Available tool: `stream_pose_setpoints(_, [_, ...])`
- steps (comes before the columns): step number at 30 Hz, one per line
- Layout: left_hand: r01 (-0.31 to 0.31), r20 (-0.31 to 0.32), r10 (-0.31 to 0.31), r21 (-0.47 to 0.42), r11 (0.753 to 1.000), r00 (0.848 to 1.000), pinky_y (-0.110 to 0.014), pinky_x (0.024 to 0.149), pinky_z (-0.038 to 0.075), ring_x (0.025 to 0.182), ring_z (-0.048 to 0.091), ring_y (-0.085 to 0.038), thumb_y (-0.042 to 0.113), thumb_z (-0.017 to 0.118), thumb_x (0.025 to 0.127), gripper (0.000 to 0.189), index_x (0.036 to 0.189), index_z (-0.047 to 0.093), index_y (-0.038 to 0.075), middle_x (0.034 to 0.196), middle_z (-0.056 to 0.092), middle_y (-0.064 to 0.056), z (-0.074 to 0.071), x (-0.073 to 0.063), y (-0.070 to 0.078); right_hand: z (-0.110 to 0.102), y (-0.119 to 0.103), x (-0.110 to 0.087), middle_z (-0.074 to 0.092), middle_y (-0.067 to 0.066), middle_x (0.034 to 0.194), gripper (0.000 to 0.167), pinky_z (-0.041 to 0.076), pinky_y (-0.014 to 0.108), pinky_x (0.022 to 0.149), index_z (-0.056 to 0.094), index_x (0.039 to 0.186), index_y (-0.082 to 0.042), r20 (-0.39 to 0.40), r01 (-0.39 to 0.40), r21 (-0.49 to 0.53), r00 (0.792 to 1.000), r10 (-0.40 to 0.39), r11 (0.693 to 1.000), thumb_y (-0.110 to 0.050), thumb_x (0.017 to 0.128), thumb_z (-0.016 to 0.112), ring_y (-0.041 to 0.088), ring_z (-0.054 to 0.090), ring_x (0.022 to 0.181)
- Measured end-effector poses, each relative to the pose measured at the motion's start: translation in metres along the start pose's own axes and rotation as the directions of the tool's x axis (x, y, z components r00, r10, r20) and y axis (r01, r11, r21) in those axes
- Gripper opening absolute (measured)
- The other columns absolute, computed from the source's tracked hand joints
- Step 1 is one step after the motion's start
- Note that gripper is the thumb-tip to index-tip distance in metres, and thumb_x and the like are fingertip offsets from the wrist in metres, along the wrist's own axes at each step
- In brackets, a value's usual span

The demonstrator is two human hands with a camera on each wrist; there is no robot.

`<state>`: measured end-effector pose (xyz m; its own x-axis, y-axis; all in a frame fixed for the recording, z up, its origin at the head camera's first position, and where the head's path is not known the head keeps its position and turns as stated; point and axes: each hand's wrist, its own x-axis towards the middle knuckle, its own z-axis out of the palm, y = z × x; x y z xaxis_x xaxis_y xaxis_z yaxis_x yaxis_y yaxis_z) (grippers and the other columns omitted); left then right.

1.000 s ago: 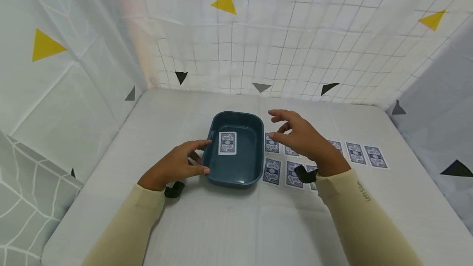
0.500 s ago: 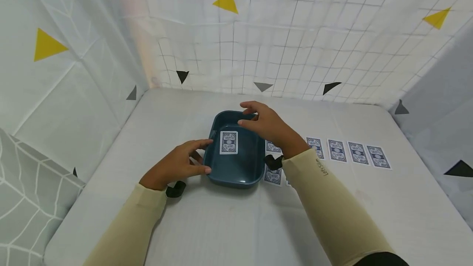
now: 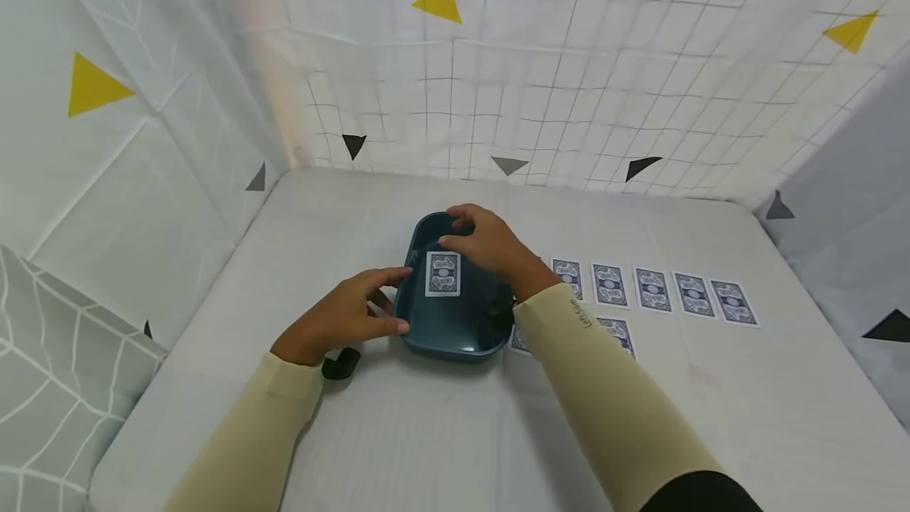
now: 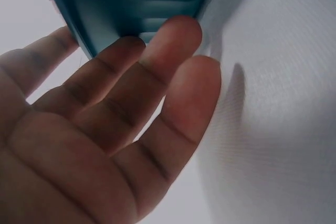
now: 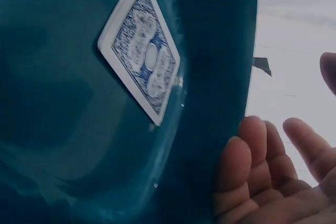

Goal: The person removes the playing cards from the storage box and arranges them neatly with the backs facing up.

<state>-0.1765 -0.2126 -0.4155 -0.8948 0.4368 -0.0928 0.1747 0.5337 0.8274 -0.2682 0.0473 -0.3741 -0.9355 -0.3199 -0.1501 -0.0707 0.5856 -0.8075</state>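
A dark teal tray point(image 3: 455, 332) stands on the white-covered table, with a blue-and-white patterned playing card point(image 3: 443, 275) lying back side up inside it. My left hand point(image 3: 348, 314) touches the tray's left side with thumb and fingertips spread; in the left wrist view its fingers point(image 4: 181, 100) are relaxed beside the tray wall. Over the tray's far right part hovers my right hand point(image 3: 490, 243), fingers loosely bent and holding nothing visible. In the right wrist view that hand point(image 5: 273, 182) is apart from the card point(image 5: 144, 51).
Several playing cards point(image 3: 608, 285) lie back side up in a row right of the tray. Nearer, a second row includes a card point(image 3: 617, 332) partly covered by my right sleeve point(image 3: 597, 370). White sheets with a grid pattern point(image 3: 498, 77) hang behind the table.
My right hand has moved left from above the cards on the table to above the tray, then lowered slightly. The left hand stays at the tray's side, and the card inside stays put.
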Motion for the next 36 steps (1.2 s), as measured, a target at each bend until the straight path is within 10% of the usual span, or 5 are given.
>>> stream_pose_setpoints(17, [-0.016,0.001,0.016,-0.004,1.000,1.000,-0.037,0.086,0.061,0.105,0.067,-0.020,0.030,0.087,0.093,0.084,0.164,0.044,0.020,0.152,0.055,-0.005,0.000,0.000,-0.003,0.022,0.017,0.010,0.037,0.018,0.167,0.082,0.045,0.062,0.114,0.049,0.160,-0.018,0.002,-0.099,-0.143,0.995,0.100,0.985,-0.018,0.088,0.088,0.038,0.053,0.140])
stream_pose_setpoints(36, [-0.023,-0.007,0.023,0.025,0.999,1.000,-0.038,0.086,0.061,0.108,0.067,-0.024,0.029,0.088,0.092,0.086,0.165,0.043,0.019,0.154,0.053,-0.008,0.000,0.000,0.000,0.032,0.019,0.010,0.040,0.019,0.155,0.096,0.048,0.060,0.112,0.048,0.162,-0.014,0.045,-0.120,-0.466,0.986,0.159,0.876,-0.024,0.080,0.097,0.038,0.043,0.137])
